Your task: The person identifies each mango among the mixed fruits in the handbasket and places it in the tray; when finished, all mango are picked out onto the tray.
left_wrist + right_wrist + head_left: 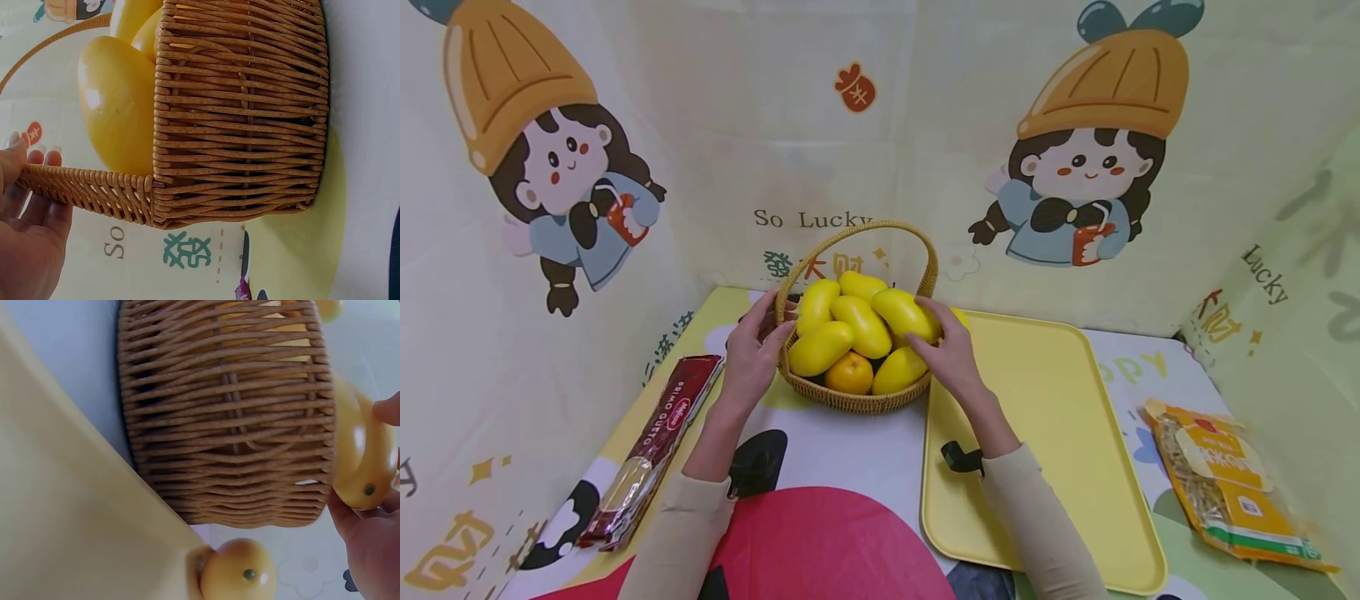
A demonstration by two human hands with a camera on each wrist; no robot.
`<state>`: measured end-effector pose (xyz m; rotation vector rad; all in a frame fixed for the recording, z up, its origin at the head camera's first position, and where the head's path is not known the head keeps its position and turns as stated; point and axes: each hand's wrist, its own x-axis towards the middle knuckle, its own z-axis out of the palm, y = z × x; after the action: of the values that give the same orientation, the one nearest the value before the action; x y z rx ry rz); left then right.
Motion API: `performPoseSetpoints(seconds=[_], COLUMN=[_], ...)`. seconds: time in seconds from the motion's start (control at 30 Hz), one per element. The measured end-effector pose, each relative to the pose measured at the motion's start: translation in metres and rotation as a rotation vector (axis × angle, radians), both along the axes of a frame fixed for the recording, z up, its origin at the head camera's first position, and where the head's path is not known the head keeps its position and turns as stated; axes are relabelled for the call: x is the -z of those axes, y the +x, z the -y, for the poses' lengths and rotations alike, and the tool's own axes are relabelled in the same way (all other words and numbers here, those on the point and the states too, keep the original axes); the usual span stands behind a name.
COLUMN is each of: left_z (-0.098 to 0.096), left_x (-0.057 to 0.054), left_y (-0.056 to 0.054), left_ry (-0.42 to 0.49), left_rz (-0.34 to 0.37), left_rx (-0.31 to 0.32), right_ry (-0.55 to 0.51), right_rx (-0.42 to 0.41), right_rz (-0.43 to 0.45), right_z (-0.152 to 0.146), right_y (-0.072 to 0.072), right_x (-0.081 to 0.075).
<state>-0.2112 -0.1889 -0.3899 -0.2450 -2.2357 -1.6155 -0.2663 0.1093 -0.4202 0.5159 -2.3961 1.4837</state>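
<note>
A wicker basket (865,404) heaped with yellow mangoes (861,325) stands at the back of the table, and an orange (848,373) shows near its front rim. My left hand (748,358) is at the basket's left side. Its thumb and fingers hold the lower part of the arched handle (81,187) in the left wrist view. On the opposite side my right hand (953,354) grips a mango (901,313) at the top right of the heap. Another mango (240,575) lies outside the basket, beside the tray, largely hidden by my right hand in the head view.
A yellow tray (1045,417) lies to the basket's right, close to it. Farther right is an orange-and-clear food packet (1232,483). A dark red pasta packet (655,450) lies at the left. Printed cloth walls (925,150) stand behind and at both sides.
</note>
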Motion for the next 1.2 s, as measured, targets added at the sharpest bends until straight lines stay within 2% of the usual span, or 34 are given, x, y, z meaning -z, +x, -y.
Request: performPoseSetpoints(seconds=[0.3,0.53,0.6,0.77,0.87,1.07,1.2], left_z=[0.001,0.002,0.002,-0.004,-0.006,0.000,0.002], left_x=[0.001,0.002,0.001,-0.011,-0.016,-0.001,0.003], left_y=[-0.001,-0.002,-0.002,0.006,0.010,0.001,-0.002], left_ry=[-0.015,-0.030,-0.037,-0.048,-0.044,-0.034,-0.031], left_rz=[-0.010,-0.005,-0.005,0.008,0.015,-0.004,-0.025], left_rx=[-0.005,-0.010,-0.011,-0.018,-0.020,-0.013,-0.001], right_ry=[-0.085,-0.123,-0.139,-0.178,-0.192,-0.185,-0.162], right_rx=[0.010,0.085,0.104,0.165,0.216,0.319,0.363], right_rz=[-0.034,-0.017,-0.007,0.012,0.035,0.120,0.150], right_z=[-0.018,-0.043,-0.046,-0.059,-0.073,-0.094,-0.103], right_y=[0.005,0.004,0.010,0.008,-0.003,-0.012,-0.017], right_x=[-0.006,-0.010,-0.019,-0.020,-0.006,0.015,0.029])
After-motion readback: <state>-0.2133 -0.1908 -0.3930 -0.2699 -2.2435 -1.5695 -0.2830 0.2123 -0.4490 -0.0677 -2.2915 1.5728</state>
